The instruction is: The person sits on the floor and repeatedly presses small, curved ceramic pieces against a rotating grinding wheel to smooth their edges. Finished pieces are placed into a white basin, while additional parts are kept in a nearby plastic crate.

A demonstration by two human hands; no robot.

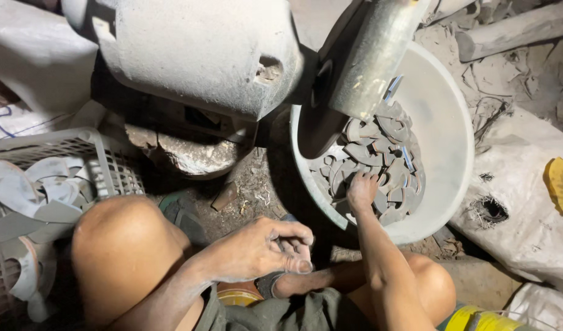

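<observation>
Curved dark pieces (379, 156), flat and dusty like cut sole or heel shapes, lay heaped in a wide pale basin (447, 135) on the dirt floor, just right of a dust-coated grey machine housing (202, 49) and partly under its dark wheel (321, 104) and metal guard (373, 55). The right hand (361, 187) reached down into the heap, fingers (368, 178) curled among the pieces and touching them; whether it actually had hold of one I cannot tell, since the fingertips were buried in the pile. The left hand (263, 248) hung loosely over the lap between the bare knees, its fingers bent inward toward the thumb, and whether anything small sat within them could not be made out. On the left stood a white plastic basket (103, 150) with a lattice wall, holding lighter grey sole-shaped cutouts (30, 190). Pale sacking (527, 214) lay to the right of the basin, with a yellow scrap (562, 184) on it.
</observation>
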